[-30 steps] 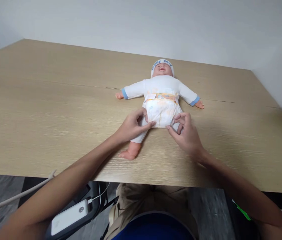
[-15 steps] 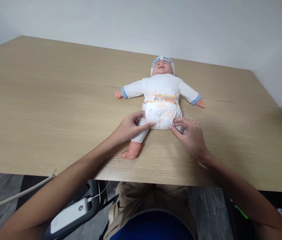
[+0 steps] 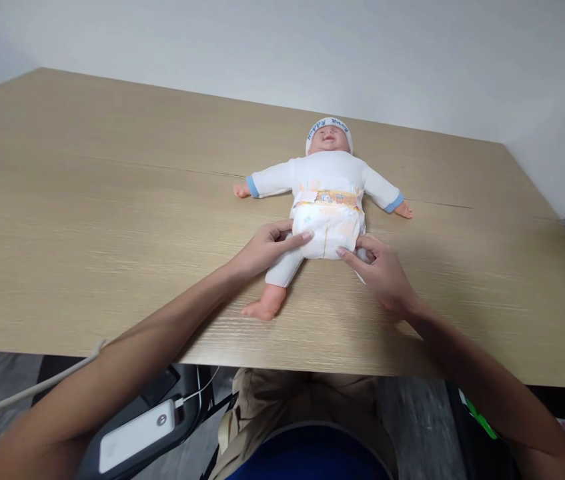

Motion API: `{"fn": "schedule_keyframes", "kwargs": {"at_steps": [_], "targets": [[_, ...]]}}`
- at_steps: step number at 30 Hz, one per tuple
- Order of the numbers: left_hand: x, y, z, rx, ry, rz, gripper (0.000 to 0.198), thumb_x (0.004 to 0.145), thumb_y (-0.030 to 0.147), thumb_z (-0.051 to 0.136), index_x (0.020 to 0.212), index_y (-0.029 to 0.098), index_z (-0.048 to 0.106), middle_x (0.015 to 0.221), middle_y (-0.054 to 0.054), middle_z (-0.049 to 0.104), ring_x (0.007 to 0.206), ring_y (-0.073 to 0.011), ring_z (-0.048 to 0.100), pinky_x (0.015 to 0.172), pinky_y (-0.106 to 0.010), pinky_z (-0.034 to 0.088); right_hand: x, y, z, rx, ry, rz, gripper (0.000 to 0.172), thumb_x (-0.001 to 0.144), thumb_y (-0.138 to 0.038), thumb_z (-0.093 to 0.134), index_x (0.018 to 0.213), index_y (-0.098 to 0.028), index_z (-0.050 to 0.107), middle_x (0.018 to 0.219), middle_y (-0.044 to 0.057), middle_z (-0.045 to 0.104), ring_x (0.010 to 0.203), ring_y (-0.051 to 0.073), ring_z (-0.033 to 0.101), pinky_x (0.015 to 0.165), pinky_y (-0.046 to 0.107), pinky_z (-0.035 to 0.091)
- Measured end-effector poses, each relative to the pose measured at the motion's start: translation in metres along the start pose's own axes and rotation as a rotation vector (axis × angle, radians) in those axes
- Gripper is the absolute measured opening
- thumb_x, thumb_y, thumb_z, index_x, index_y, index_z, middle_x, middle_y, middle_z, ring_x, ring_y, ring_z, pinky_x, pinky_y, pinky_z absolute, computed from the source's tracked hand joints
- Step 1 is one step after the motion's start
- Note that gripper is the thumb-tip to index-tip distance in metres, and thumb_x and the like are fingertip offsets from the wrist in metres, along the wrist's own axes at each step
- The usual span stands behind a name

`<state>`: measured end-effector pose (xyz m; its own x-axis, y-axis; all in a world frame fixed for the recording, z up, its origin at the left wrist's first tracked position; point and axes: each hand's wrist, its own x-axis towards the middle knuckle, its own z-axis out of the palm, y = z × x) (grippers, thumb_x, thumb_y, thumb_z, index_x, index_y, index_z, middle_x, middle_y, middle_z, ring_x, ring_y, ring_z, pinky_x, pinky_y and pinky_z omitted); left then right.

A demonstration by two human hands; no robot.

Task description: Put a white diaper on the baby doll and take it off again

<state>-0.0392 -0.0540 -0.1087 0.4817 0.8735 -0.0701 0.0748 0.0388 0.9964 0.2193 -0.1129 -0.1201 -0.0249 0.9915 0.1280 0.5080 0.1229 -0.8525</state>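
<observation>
A baby doll (image 3: 328, 168) in a white suit and printed cap lies on its back on the table, arms spread. Around its hips is a white diaper (image 3: 325, 237) with an orange printed waistband. My left hand (image 3: 269, 248) grips the diaper's leg edge on the left, thumb on the front panel, fingers partly hidden behind the side. My right hand (image 3: 379, 267) holds the opposite leg edge between thumb and fingers. The doll's left-side foot (image 3: 266, 303) points toward me; the other lower leg is mostly hidden behind my right hand.
The wooden table (image 3: 112, 247) reaches back to a pale wall. Below its front edge, a white power bank (image 3: 137, 435) with a cable rests on a dark surface at left. A thick pale cable (image 3: 32, 393) runs beside my left forearm.
My right fingers have moved from the diaper's lower front corner outward to its side edge. My left thumb has shifted slightly up the front. The doll sits slightly lower and further right in view.
</observation>
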Motion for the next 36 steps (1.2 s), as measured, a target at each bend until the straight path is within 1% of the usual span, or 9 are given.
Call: {"fn": "schedule_keyframes", "kwargs": {"at_steps": [4, 9, 14, 18, 22, 24, 26, 31, 36], "targets": [[-0.002, -0.002, 0.002, -0.012, 0.053, -0.023, 0.045, 0.095, 0.06, 0.081, 0.11, 0.018, 0.081, 0.112, -0.01, 0.083, 0.097, -0.024, 0.074, 0.083, -0.035, 0.058, -0.002, -0.003, -0.002, 0.006, -0.014, 0.019, 0.032, 0.099, -0.054, 0.076, 0.092, -0.023, 0.075, 0.091, 0.001, 0.066, 0.081, 0.02, 0.058, 0.076, 0.035, 0.045], [-0.003, -0.001, 0.003, 0.13, 0.053, 0.037, 0.043, 0.094, 0.054, 0.084, 0.117, 0.018, 0.08, 0.119, -0.009, 0.083, 0.108, -0.0261, 0.074, 0.096, -0.038, 0.058, -0.002, -0.012, 0.001, -0.228, -0.008, -0.059, 0.026, 0.098, -0.048, 0.076, 0.089, -0.023, 0.073, 0.096, 0.005, 0.072, 0.092, 0.027, 0.066, 0.085, 0.04, 0.047], [0.0, -0.003, 0.005, 0.262, 0.047, 0.069, 0.038, 0.093, 0.056, 0.083, 0.096, 0.018, 0.082, 0.107, -0.009, 0.082, 0.1, -0.0271, 0.072, 0.089, -0.041, 0.057, 0.001, -0.009, 0.007, -0.357, 0.0, -0.062, 0.025, 0.099, -0.046, 0.079, 0.087, -0.024, 0.078, 0.1, 0.006, 0.076, 0.104, 0.03, 0.071, 0.099, 0.047, 0.046], [0.001, 0.001, 0.003, 0.166, 0.021, 0.021, 0.034, 0.092, 0.053, 0.084, 0.094, 0.019, 0.082, 0.108, -0.009, 0.082, 0.095, -0.0249, 0.071, 0.081, -0.038, 0.055, 0.002, -0.005, 0.005, -0.198, -0.034, -0.055, 0.02, 0.101, -0.045, 0.078, 0.098, -0.026, 0.085, 0.103, 0.005, 0.077, 0.107, 0.029, 0.074, 0.101, 0.047, 0.051], [0.0, 0.003, 0.003, 0.097, 0.001, -0.022, 0.039, 0.097, 0.059, 0.077, 0.092, 0.02, 0.082, 0.095, -0.006, 0.081, 0.084, -0.0221, 0.067, 0.073, -0.035, 0.052, 0.001, -0.007, 0.003, -0.001, -0.044, -0.029, 0.023, 0.1, -0.047, 0.079, 0.11, -0.028, 0.086, 0.125, 0.006, 0.08, 0.121, 0.029, 0.074, 0.11, 0.047, 0.055], [-0.001, 0.002, 0.004, 0.069, 0.023, -0.028, 0.041, 0.098, 0.061, 0.076, 0.095, 0.021, 0.082, 0.095, -0.006, 0.081, 0.085, -0.0217, 0.067, 0.074, -0.035, 0.051, 0.0, -0.01, 0.003, 0.086, -0.038, 0.002, 0.027, 0.099, -0.048, 0.079, 0.116, -0.028, 0.085, 0.134, 0.007, 0.079, 0.126, 0.029, 0.073, 0.113, 0.046, 0.055], [-0.002, 0.001, 0.007, 0.053, 0.05, -0.036, 0.041, 0.098, 0.061, 0.076, 0.096, 0.021, 0.082, 0.098, -0.006, 0.082, 0.087, -0.0216, 0.067, 0.076, -0.034, 0.052, 0.0, -0.013, 0.004, 0.143, -0.026, 0.053, 0.03, 0.098, -0.05, 0.08, 0.115, -0.027, 0.084, 0.129, 0.006, 0.08, 0.121, 0.029, 0.074, 0.108, 0.044, 0.058], [-0.004, 0.002, 0.012, 0.049, 0.087, -0.049, 0.043, 0.097, 0.063, 0.077, 0.093, 0.021, 0.081, 0.098, -0.006, 0.081, 0.09, -0.0222, 0.068, 0.079, -0.035, 0.053, 0.002, -0.017, 0.003, 0.147, 0.01, 0.131, 0.031, 0.095, -0.055, 0.078, 0.093, -0.024, 0.08, 0.095, 0.005, 0.075, 0.094, 0.025, 0.069, 0.081, 0.036, 0.056], [-0.005, 0.004, 0.014, 0.042, 0.091, -0.055, 0.045, 0.096, 0.066, 0.078, 0.095, 0.021, 0.081, 0.1, -0.007, 0.082, 0.093, -0.0241, 0.069, 0.079, -0.036, 0.055, 0.001, -0.016, 0.004, 0.128, 0.02, 0.11, 0.031, 0.095, -0.055, 0.078, 0.095, -0.024, 0.08, 0.095, 0.004, 0.075, 0.091, 0.024, 0.068, 0.082, 0.037, 0.056]]}}
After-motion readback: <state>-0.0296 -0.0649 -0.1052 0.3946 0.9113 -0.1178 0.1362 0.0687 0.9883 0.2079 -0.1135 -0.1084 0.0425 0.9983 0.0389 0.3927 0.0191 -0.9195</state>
